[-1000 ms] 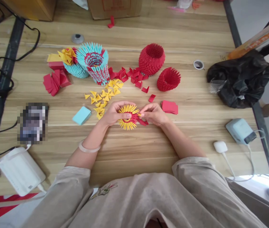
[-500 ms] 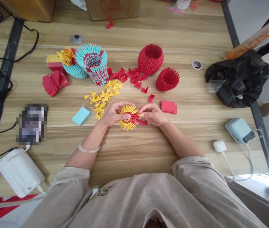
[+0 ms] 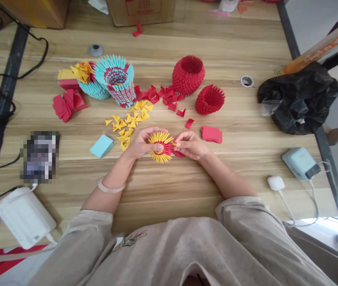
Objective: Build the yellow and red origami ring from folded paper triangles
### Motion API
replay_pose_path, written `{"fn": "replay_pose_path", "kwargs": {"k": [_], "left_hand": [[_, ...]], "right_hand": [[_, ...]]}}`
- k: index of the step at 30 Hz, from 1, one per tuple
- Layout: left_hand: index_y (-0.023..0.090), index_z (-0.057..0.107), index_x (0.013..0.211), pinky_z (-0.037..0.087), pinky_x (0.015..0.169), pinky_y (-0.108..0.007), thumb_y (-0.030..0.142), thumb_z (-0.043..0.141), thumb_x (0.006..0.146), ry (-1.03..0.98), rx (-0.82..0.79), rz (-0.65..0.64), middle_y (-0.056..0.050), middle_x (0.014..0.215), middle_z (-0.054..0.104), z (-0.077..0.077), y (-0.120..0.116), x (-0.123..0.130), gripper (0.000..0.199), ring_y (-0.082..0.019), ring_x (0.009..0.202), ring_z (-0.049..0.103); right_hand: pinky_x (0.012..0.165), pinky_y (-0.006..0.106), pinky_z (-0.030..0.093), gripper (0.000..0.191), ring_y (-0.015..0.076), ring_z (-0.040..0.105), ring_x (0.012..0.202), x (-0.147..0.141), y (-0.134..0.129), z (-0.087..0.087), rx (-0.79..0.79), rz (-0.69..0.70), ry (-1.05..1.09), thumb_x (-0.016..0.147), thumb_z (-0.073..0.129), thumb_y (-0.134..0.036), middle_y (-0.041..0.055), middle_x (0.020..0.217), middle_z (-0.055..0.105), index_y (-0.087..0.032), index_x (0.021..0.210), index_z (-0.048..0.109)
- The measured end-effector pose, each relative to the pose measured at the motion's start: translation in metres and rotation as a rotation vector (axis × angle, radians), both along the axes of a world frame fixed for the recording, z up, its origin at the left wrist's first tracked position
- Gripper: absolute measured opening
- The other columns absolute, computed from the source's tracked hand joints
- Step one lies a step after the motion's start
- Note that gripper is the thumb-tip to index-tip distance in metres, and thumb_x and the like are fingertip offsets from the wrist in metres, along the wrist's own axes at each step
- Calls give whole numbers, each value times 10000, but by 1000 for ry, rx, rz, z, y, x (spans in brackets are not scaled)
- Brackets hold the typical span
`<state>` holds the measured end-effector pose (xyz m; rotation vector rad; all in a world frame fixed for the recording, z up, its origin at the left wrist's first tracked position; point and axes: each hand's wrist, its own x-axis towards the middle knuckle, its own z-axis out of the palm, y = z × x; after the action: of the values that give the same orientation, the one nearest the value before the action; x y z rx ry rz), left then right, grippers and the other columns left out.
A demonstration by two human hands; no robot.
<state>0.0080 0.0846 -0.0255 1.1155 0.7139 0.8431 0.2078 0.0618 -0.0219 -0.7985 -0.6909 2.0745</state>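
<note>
left hand [image 3: 141, 144] gripping paper ring [image 3: 161, 155] | right hand [image 3: 194, 145] pinching yellow piece [image 3: 174, 144] | yellow tips [image 3: 158, 137] lining most of rim, red stretch [image 3: 168, 149] lacking them | loose yellow pieces [image 3: 124, 141] lying nearby

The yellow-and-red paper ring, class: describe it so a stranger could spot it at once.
Near the middle of the wooden table, find the left hand. It holds the paper ring. Unlike the two red pots beyond, this has yellow points radiating outward.
</note>
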Motion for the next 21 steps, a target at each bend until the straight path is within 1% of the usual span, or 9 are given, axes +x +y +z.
{"fn": "replay_pose_path", "kwargs": {"k": [6,11,17,21], "left_hand": [[178,707,967,489,614,-195,246,849,515,2,36,11,-22,793,678,-3,1,0,479,-96,637,589],[181,703,993,489,612,-197,241,841,526,31,34,-1,-34,826,691,-4,1,-2,490,-106,654,598],[164,693,1016,479,583,-189,245,831,547,86,91,-22,-46,820,695,-5,2,-5,496,-107,643,596],[154,690,1020,476,593,-199,257,829,551,110,126,-37,-46,801,696,-3,3,-5,500,-109,637,592]], "right_hand": [[570,154,534,244,67,644,535,-1,-1,1,-19,-1,-17,498,857,-220,-7,583,694,-146,654,684],[569,154,532,241,64,637,532,-2,-1,1,-18,2,-19,505,854,-226,-14,575,685,-151,655,682],[603,159,548,227,65,640,550,-1,0,-2,-98,27,19,524,846,-192,-18,589,680,-145,674,682],[619,154,558,235,69,656,558,-1,-1,-5,-164,43,45,519,850,-183,-11,615,701,-147,680,682]]}}
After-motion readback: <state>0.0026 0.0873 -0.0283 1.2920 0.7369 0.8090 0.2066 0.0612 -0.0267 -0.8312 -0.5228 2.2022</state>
